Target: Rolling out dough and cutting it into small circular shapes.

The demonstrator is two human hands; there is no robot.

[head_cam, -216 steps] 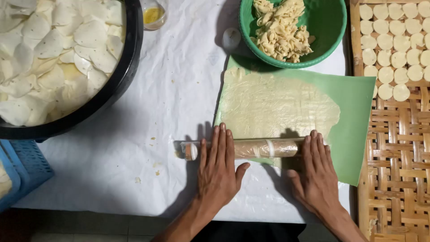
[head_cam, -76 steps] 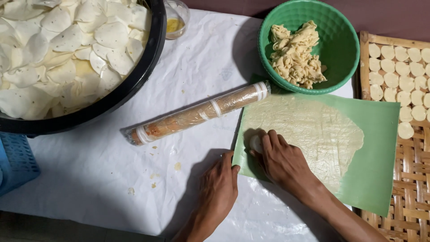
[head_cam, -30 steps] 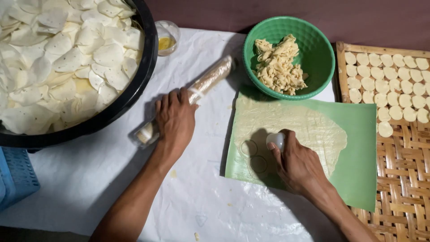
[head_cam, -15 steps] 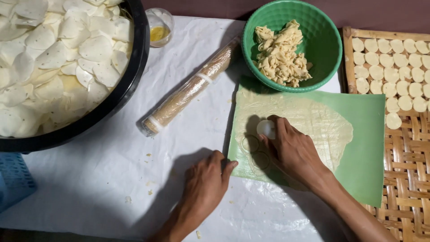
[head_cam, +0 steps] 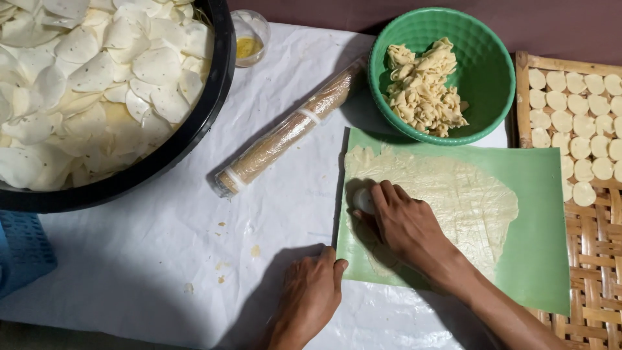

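Now right hand (head_cam: 405, 223) curled on white cutter (head_cam: 363, 199) (over dough (head_cam: 453, 194)), left hand (head_cam: 311, 291) flat.

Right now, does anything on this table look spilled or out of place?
Only small things: a few dough crumbs lie scattered on the white cloth, left of the left hand. The rolling pin lies askew against the green bowl.
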